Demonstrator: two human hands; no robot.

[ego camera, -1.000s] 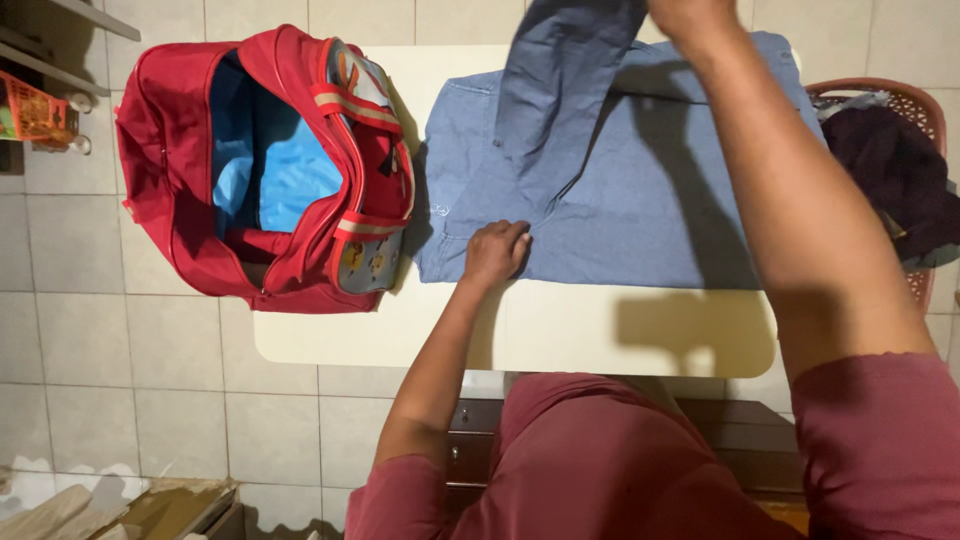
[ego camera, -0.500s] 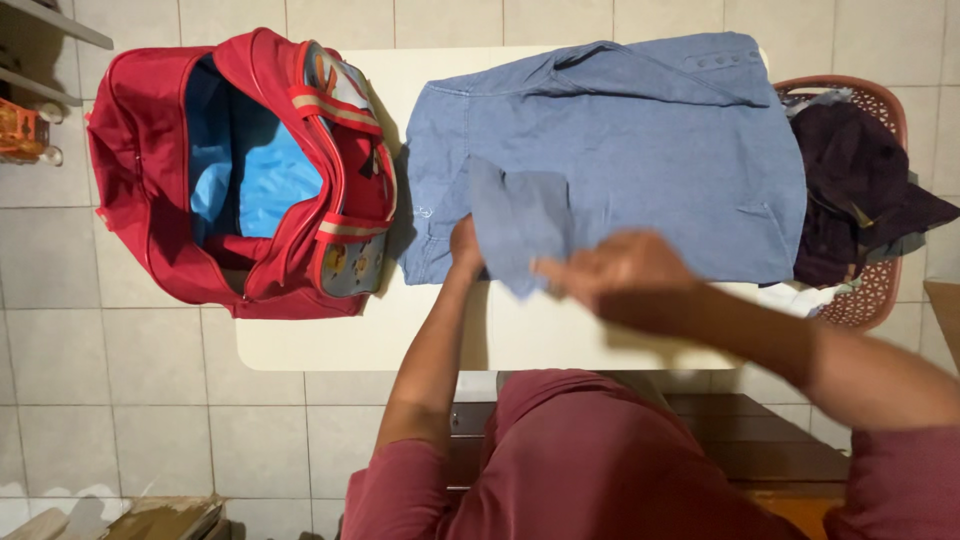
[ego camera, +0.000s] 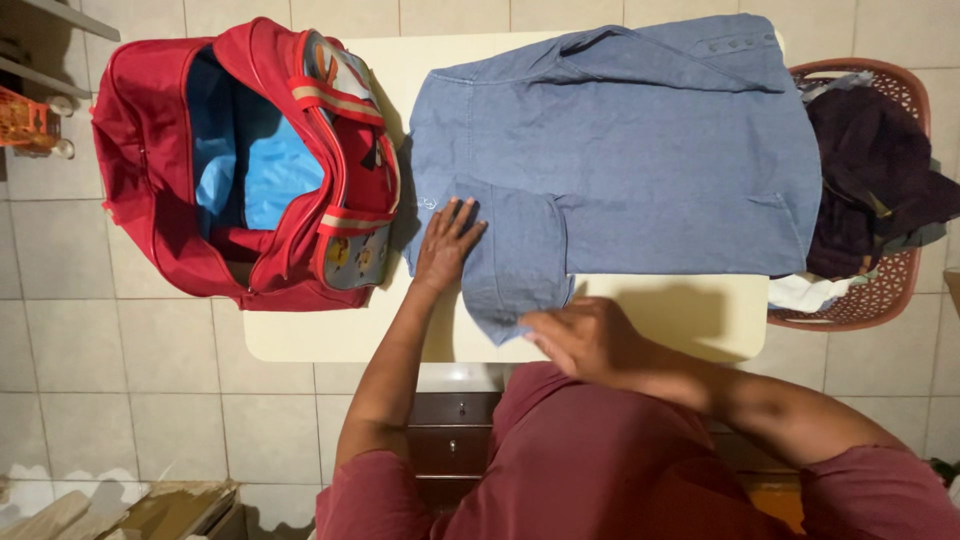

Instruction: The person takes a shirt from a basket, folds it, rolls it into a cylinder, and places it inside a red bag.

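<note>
The step in hand looked like the folding of a blue shirt [ego camera: 640,160] that lay flat across a pale table [ego camera: 330,335]. One sleeve [ego camera: 515,265] had been brought across the body of the shirt and hung toward six o'clock, its cuff just over the near edge of the table.

The left hand [ego camera: 445,245] lay flat with its fingers spread, pressing the cloth where the sleeve met the side of the shirt, at about nine o'clock of the sleeve. It gripped nothing. The right hand [ego camera: 585,340] sat at the cuff end, at about five o'clock of the sleeve, its fingers curled loosely at the hem; whether it pinched the cloth or only touched it could not be told.

By my judgement, the next move would call for the sleeve to be smoothed flat and squared with the shirt's edge, with the left hand holding the fold line steady so that the cloth did not slide.

The shirt was of soft, faded blue cloth, buttons showing near its twelve o'clock edge, a few creases across the body. It filled most of the tabletop.

At nine o'clock of the shirt, touching its edge, stood an open red bag [ego camera: 240,165] with a blue lining. At three o'clock, a reddish basket [ego camera: 895,290] held dark clothes [ego camera: 880,170]. The floor [ego camera: 120,380] was pale tile.
</note>
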